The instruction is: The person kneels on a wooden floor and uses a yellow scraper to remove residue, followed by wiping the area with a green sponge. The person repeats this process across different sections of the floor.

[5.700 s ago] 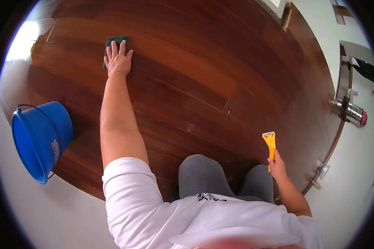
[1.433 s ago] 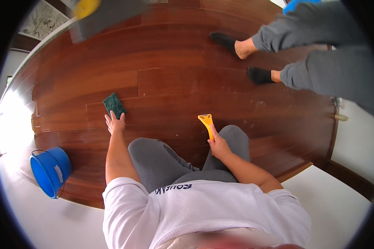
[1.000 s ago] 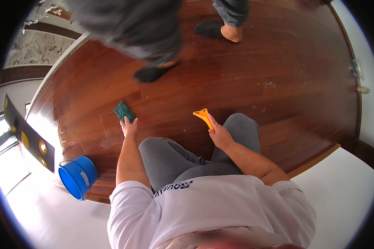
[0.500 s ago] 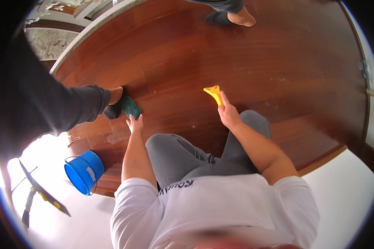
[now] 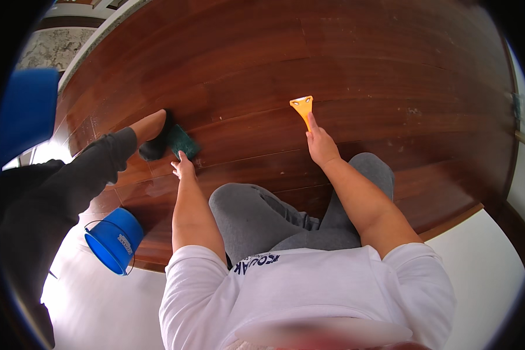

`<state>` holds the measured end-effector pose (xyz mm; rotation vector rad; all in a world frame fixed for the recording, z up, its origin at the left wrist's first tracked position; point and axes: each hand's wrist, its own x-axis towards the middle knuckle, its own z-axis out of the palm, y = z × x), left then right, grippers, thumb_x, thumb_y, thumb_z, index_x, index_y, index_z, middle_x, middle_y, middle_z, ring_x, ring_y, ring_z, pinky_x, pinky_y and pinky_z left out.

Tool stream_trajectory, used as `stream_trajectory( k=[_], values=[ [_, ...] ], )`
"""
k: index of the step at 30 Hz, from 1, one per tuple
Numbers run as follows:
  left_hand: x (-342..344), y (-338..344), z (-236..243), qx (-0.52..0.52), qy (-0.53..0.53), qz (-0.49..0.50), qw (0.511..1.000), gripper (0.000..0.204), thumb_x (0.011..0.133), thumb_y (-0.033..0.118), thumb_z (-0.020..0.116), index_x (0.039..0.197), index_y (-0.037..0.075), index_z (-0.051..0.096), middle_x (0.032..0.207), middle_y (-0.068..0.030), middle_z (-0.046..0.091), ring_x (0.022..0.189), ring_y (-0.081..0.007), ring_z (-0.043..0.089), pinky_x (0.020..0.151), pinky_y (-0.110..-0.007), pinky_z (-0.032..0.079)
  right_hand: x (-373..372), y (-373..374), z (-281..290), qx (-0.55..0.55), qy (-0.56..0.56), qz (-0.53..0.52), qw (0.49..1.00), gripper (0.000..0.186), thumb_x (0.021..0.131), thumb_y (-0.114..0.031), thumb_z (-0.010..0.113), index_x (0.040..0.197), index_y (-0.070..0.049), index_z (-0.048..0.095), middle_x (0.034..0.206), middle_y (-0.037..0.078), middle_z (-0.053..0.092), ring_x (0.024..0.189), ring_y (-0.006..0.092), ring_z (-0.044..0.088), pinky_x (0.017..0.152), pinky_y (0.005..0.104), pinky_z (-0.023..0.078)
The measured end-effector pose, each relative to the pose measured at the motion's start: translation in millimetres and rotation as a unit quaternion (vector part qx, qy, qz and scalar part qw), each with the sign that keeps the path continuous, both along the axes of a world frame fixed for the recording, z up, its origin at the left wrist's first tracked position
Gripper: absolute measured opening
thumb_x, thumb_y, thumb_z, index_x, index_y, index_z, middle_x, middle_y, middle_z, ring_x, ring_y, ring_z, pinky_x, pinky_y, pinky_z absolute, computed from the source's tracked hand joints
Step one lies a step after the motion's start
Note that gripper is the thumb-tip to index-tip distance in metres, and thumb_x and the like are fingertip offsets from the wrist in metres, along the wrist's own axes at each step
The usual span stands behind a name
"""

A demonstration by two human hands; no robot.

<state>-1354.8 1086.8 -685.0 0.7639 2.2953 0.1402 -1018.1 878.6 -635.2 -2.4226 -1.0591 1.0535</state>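
Observation:
My left hand (image 5: 184, 166) has its fingers apart at the near edge of a green scouring pad (image 5: 182, 141) lying on the wooden floor, with a fingertip touching it. My right hand (image 5: 322, 145) is closed round the handle of a yellow scraper (image 5: 302, 104), its head pointing forward above the floor. Another person's dark-socked foot (image 5: 151, 150) is right beside the pad, touching it or very close.
The co-worker's dark trouser leg (image 5: 52, 204) fills the left side, below a blue plastic object (image 5: 26, 111). A blue bucket (image 5: 112, 239) stands at lower left. The wooden floor (image 5: 379, 76) is bordered by a pale stone edge (image 5: 93, 45) and, at right, a wall.
The co-worker has walked from right to left across my front, now standing by the pad. A blue object has appeared at upper left. My right hand with the scraper has moved forward.

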Motion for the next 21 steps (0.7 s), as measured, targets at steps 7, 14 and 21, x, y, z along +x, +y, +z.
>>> stream_trajectory(
  k=[7,14,21],
  values=[
    [39,6,-12,-0.059,0.203,-0.026,0.977,0.091,0.078,0.072,0.024,0.14,0.008,0.006,0.144,-0.0213,0.002,0.133,-0.0396,-0.001,0.105,-0.052,0.006,42,60,-1,0.056,-0.035,-0.015,0.998,0.057,0.088,-0.018,0.044,0.139,-0.016,0.017,0.088,0.023,0.056,0.084,0.0384,0.055,0.074,0.0455,0.043],
    [64,2,-6,-0.05,0.26,0.022,0.964,0.079,0.082,0.067,0.023,0.14,0.015,0.012,0.145,-0.0166,0.004,0.133,-0.0367,0.005,0.099,-0.061,0.014,15,-4,9,-0.032,-0.013,-0.006,0.999,0.062,0.087,-0.014,0.048,0.139,-0.019,0.015,0.105,0.025,0.054,0.096,0.0402,0.052,0.083,0.0414,0.042],
    [63,8,-5,-0.076,0.264,0.02,0.961,0.077,0.083,0.066,0.022,0.141,0.016,0.012,0.146,-0.0159,0.004,0.133,-0.0357,0.005,0.102,-0.058,0.014,63,79,-2,-0.081,-0.028,-0.086,0.993,0.063,0.087,-0.016,0.048,0.14,-0.022,0.013,0.106,0.024,0.055,0.098,0.0386,0.054,0.084,0.0397,0.042]
  ],
)
